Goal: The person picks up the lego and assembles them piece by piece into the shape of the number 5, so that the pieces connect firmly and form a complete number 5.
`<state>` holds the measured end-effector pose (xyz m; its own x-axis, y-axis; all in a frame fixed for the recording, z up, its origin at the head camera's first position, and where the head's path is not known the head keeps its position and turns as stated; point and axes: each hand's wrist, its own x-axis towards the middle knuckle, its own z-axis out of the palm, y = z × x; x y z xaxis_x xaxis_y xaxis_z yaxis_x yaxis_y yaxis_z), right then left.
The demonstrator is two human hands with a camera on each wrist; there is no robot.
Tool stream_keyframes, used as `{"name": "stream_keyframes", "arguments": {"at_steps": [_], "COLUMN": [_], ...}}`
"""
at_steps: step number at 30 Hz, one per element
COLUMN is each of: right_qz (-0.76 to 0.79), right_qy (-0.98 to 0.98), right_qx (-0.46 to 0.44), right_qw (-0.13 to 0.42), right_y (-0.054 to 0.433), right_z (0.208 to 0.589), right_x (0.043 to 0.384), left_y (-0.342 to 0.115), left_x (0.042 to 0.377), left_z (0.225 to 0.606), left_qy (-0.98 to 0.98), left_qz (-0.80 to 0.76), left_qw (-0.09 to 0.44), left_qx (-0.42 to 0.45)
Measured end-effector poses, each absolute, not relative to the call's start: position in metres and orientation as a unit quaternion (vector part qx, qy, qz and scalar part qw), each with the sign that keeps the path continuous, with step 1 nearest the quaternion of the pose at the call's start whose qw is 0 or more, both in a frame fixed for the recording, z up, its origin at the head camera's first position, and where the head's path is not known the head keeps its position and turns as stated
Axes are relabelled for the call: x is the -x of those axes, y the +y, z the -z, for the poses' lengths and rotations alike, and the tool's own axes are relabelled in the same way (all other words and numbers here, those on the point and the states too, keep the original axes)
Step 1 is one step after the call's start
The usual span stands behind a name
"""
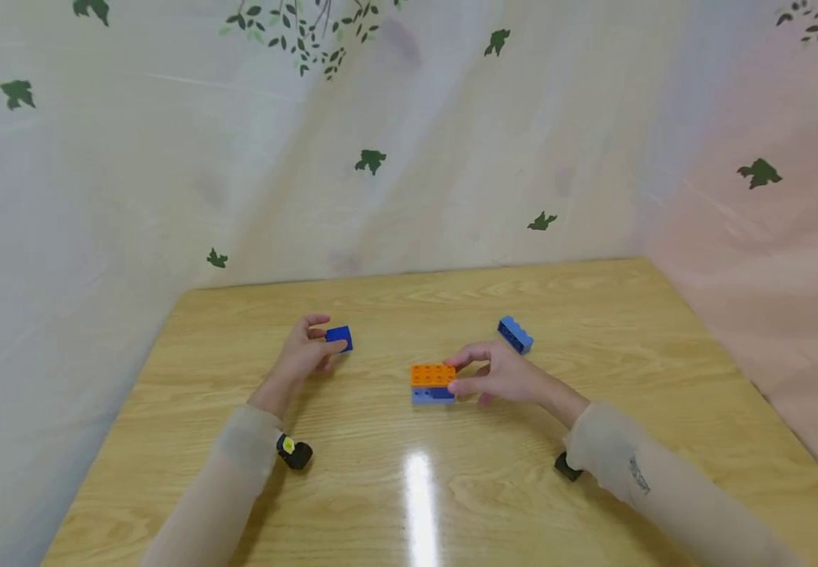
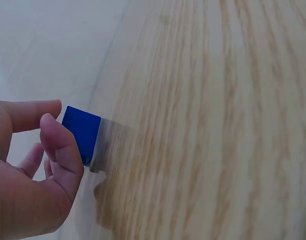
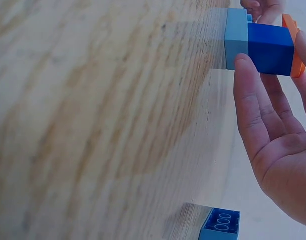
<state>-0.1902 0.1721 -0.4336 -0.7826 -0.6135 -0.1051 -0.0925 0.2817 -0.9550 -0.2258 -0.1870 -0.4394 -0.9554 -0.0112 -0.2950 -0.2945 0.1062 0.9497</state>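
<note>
My left hand (image 1: 304, 346) is at a dark blue toy block (image 1: 339, 337) on the left of the table, with thumb and fingers curled about its near corner. In the left wrist view, the block (image 2: 83, 132) stands just past the bent fingers. My right hand (image 1: 497, 373) pinches the right end of a small brick stack. From the top, that stack is an orange brick (image 1: 433, 374), a dark blue block (image 3: 270, 49) and a light blue brick (image 3: 236, 39). Studs of the light blue brick show left of the middle block.
Another light blue brick (image 1: 516, 335) lies on its side behind my right hand, its hollow underside (image 3: 224, 222) visible in the right wrist view. The wooden table (image 1: 352, 480) meets a leaf-printed cloth (image 1: 416, 205) at the back and sides.
</note>
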Motion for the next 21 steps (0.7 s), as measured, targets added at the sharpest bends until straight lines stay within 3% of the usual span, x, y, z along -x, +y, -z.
{"name": "stream_keyframes", "arguments": {"at_steps": [21], "right_qz": [0.557], "right_qy": [0.767], "right_qx": [0.209], "right_qw": [0.238], "right_y": [0.1724], "right_z": [0.4341], "right_x": [0.1892], "left_y": [-0.1909], "left_x": [0.2244], "left_z": [0.4485], "left_qy": [0.736], "left_qz": [-0.656], "left_qw": [0.156], "left_qx": [0.052]}}
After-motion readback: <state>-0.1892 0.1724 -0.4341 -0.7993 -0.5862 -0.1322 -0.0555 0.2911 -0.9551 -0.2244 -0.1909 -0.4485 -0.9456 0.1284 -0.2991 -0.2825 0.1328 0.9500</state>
